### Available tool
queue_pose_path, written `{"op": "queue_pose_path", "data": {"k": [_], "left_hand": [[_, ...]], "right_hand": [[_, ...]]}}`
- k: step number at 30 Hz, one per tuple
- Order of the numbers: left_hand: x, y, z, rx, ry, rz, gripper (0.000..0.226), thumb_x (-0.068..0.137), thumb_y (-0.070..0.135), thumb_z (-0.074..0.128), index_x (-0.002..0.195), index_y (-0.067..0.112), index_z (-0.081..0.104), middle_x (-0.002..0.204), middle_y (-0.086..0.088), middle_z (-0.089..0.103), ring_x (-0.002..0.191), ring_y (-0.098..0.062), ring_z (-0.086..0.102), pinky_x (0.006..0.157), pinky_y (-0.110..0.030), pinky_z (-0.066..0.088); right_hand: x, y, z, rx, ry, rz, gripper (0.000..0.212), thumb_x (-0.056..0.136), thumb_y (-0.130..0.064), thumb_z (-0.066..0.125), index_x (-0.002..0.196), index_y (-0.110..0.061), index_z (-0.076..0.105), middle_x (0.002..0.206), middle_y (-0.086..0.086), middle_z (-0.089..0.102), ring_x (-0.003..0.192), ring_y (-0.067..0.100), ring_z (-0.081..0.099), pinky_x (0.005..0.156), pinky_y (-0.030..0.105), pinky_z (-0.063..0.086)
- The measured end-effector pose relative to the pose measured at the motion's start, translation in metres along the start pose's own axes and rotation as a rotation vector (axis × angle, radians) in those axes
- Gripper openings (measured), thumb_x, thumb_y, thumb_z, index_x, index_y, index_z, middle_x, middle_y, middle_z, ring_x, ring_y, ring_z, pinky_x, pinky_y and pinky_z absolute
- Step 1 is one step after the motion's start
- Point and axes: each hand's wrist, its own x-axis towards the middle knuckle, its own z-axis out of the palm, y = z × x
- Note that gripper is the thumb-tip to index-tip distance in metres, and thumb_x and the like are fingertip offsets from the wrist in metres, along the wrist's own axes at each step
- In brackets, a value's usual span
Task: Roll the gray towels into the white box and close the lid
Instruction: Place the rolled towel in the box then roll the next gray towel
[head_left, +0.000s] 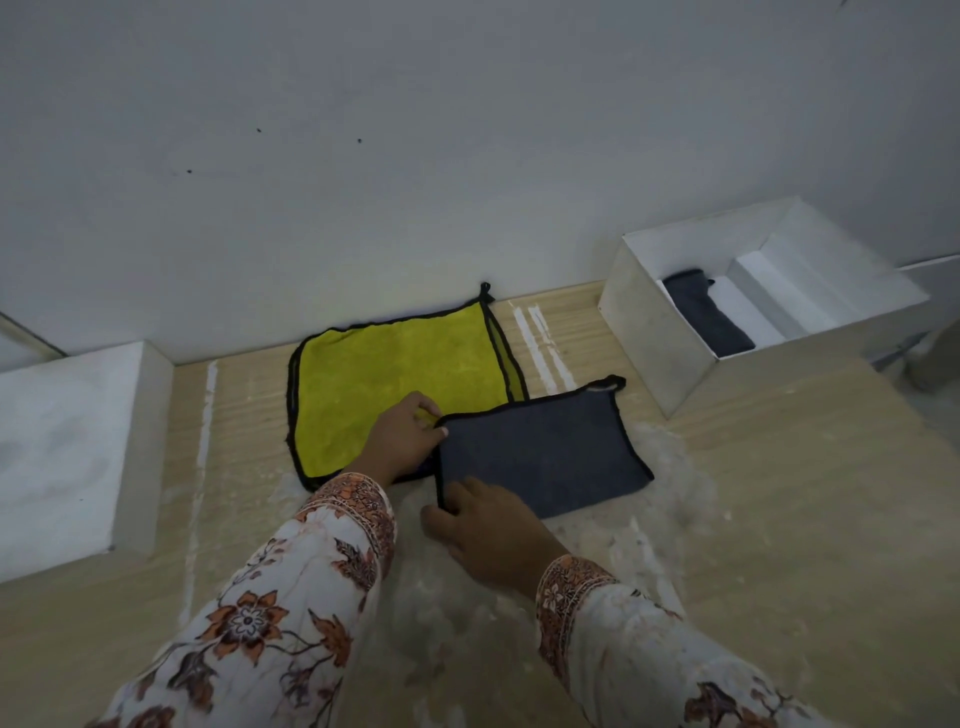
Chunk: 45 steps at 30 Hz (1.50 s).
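A gray towel (545, 452) lies folded flat on the wooden table, partly over a second towel (395, 384) spread yellow side up. My left hand (408, 436) pinches the gray towel's far left corner. At its near left corner my right hand (488, 530) grips the edge, fingers curled on the cloth. The white box (654, 332) stands open at the back right. Inside it lies one rolled gray towel (706, 312) beside white inserts.
A white lid or block (67, 452) rests on the table at the left. A pale wall runs right behind the towels and the box. The table (805, 493) shows bare wood, scuffed white in places, to the right of and in front of the towels.
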Motion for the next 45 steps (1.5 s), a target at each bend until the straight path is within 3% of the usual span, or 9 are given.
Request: {"op": "queue_pose_path", "data": {"k": [6,16,22,25,28,33,37,42,45], "left_hand": [[0.001,0.026,0.008,-0.167,0.06,0.031,0.01,0.081,0.006,0.071,0.091,0.006,0.068,0.083,-0.007,0.061,0.079,-0.018,0.057,0.065,-0.022,0.047],[0.01,0.07,0.054,-0.1,-0.049,0.113,0.012,0.088,0.006,0.062,0.098,0.006,0.069,0.104,-0.012,0.069,0.097,-0.023,0.063,0.08,-0.028,0.049],[0.011,0.068,0.06,-0.073,-0.102,0.103,0.035,0.087,-0.009,0.054,0.118,0.005,0.063,0.118,-0.014,0.064,0.106,-0.025,0.06,0.086,-0.027,0.047],[0.008,0.064,0.054,-0.024,0.029,0.18,0.031,0.084,0.001,0.064,0.114,0.009,0.064,0.109,-0.008,0.065,0.082,-0.015,0.058,0.078,-0.026,0.049],[0.006,0.056,0.05,0.063,0.173,0.14,0.026,0.082,0.011,0.069,0.107,0.01,0.063,0.097,-0.005,0.06,0.085,-0.017,0.057,0.079,-0.031,0.048],[-0.004,0.032,0.055,0.092,0.193,0.087,0.016,0.092,0.012,0.055,0.105,0.007,0.063,0.075,-0.007,0.064,0.072,-0.025,0.061,0.059,-0.026,0.037],[-0.002,0.029,0.054,0.09,0.173,0.063,0.027,0.094,0.024,0.056,0.111,0.005,0.067,0.1,-0.014,0.071,0.093,-0.027,0.065,0.076,-0.03,0.048],[0.009,0.036,0.055,0.113,0.1,-0.029,0.033,0.086,0.036,0.066,0.1,0.006,0.066,0.093,-0.012,0.07,0.089,-0.026,0.063,0.078,-0.036,0.051],[0.013,0.038,0.057,0.11,0.087,-0.067,0.027,0.085,0.031,0.068,0.094,0.007,0.06,0.094,-0.014,0.067,0.092,-0.029,0.061,0.079,-0.037,0.049]], "right_hand": [[-0.023,0.013,-0.008,0.369,0.182,0.37,0.018,0.085,-0.036,0.05,0.088,-0.018,0.05,0.085,0.001,0.043,0.072,0.02,0.046,0.056,0.028,0.034],[-0.061,0.054,-0.017,0.439,0.223,0.682,0.012,0.095,-0.031,0.048,0.09,-0.026,0.039,0.057,-0.007,0.044,0.048,0.011,0.043,0.045,0.029,0.03],[-0.062,0.058,-0.016,0.318,0.146,0.705,0.011,0.093,-0.034,0.047,0.092,-0.024,0.042,0.058,-0.009,0.04,0.049,0.014,0.04,0.042,0.026,0.023],[-0.063,0.058,-0.017,0.253,0.103,0.694,0.014,0.091,-0.037,0.045,0.088,-0.025,0.041,0.06,-0.008,0.041,0.05,0.015,0.039,0.044,0.028,0.024],[-0.066,0.057,-0.018,0.201,0.086,0.68,0.018,0.089,-0.04,0.045,0.081,-0.026,0.037,0.063,-0.007,0.042,0.053,0.017,0.042,0.048,0.028,0.026],[-0.053,0.06,-0.021,0.268,0.202,0.59,0.016,0.09,-0.036,0.05,0.083,-0.022,0.048,0.079,-0.003,0.054,0.067,0.016,0.05,0.055,0.029,0.037],[-0.043,0.054,-0.014,0.216,0.132,0.553,0.023,0.091,-0.04,0.049,0.085,-0.019,0.057,0.083,0.0,0.059,0.081,0.019,0.055,0.061,0.029,0.039],[-0.046,0.036,-0.009,0.125,0.148,0.501,0.042,0.082,-0.06,0.053,0.089,-0.019,0.053,0.081,0.001,0.055,0.075,0.019,0.052,0.062,0.03,0.043],[-0.051,0.032,-0.008,0.092,0.081,0.518,0.043,0.081,-0.058,0.053,0.095,-0.018,0.052,0.089,0.003,0.055,0.082,0.023,0.052,0.067,0.034,0.045]]}}
